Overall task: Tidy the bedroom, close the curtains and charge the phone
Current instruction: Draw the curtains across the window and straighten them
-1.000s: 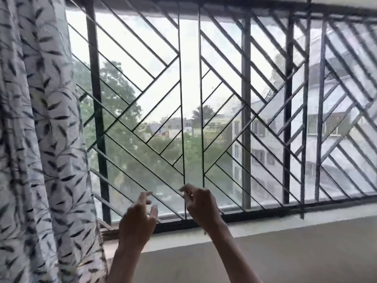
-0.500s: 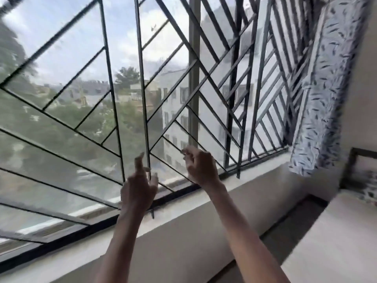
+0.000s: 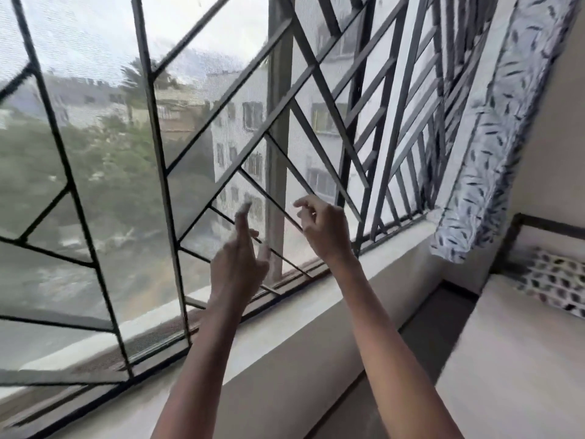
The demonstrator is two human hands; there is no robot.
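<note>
Beyond my fingers [image 3: 242, 217]: grille [image 3: 157, 137] of matt dark-painted metal, fine woven mesh [image 3: 95, 42] behind. To their right: curtain [image 3: 493, 147], printed matt cloth.

Nothing readable: no text, label or number on curtain [image 3: 503, 128], window grille [image 3: 162, 172] or buildings outside [image 3: 237, 147].

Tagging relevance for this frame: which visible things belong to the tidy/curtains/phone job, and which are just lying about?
Job:
curtain, bunched at the window's right end
left hand and right hand, both raised, holding nothing
patterned pillow on the bed, arguably, for tidying
no phone in view

Just there:
window grille
sill
</note>
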